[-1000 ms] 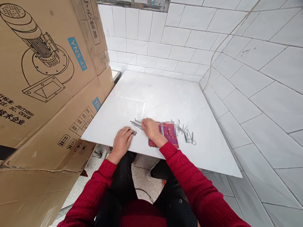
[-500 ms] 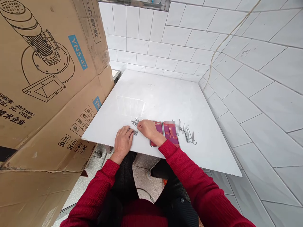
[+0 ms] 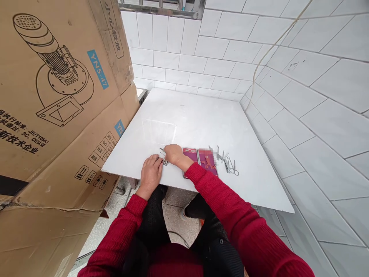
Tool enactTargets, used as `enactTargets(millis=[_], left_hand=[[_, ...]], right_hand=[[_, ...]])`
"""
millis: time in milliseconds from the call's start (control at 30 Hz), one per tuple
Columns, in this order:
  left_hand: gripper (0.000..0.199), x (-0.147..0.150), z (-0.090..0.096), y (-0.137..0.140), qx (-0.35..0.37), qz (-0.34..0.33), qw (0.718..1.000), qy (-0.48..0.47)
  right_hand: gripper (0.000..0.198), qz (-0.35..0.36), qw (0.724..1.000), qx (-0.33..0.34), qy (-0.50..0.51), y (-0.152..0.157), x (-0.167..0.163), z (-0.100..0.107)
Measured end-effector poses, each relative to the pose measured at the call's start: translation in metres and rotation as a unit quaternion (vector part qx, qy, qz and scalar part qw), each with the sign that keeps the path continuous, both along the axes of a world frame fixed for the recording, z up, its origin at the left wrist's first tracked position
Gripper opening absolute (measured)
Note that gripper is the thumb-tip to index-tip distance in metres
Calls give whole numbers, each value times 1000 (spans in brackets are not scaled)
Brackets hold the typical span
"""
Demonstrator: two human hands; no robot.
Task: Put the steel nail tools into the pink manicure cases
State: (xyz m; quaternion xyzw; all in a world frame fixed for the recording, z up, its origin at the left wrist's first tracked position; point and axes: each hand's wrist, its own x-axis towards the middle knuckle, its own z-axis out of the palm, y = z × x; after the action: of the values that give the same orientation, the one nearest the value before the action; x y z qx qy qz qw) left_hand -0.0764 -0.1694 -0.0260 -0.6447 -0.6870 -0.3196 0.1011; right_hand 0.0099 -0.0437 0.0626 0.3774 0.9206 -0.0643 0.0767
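Note:
My left hand (image 3: 151, 171) rests at the table's near edge, fingers curled together around a small metal nail clipper (image 3: 165, 162) whose end shows past the fingertips. Just to its right, my right hand (image 3: 173, 155) points down at the tabletop with fingers bunched. Thin metal manicure tools (image 3: 162, 151) stick out beside its fingertips; what the fingers pinch is hidden. Partly behind my right wrist, a manicure case (image 3: 206, 161) lies open, showing a magenta lining with loops. Small scissors (image 3: 235, 168) and several other metal tools (image 3: 226, 163) lie right of the case.
The white table (image 3: 201, 115) meets a tiled wall (image 3: 213, 69) at the back and right. A tall cardboard box (image 3: 72, 115) stands close along the left side. A pale cable (image 3: 259, 61) hangs down the wall near the far right corner.
My right hand has shifted slightly left and turned further over the thin tools, covering more of them. My left hand stays nearly in place. The camera view has tilted a little.

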Motion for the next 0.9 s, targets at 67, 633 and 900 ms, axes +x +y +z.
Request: enactTargets(millis=[67,633,900], left_hand=[[27,0,0,0,4,0,1000,0],[28,41,12,-9,-5,-110,993,43],[25,71,3,-3,-25,-192,980,42]], right_hand=[[22,-7,1000,-3,3,2,5,-1],[13,-177,979,-74,73,36,99,6],[12,-180,982,-35,39,34,102,-5]])
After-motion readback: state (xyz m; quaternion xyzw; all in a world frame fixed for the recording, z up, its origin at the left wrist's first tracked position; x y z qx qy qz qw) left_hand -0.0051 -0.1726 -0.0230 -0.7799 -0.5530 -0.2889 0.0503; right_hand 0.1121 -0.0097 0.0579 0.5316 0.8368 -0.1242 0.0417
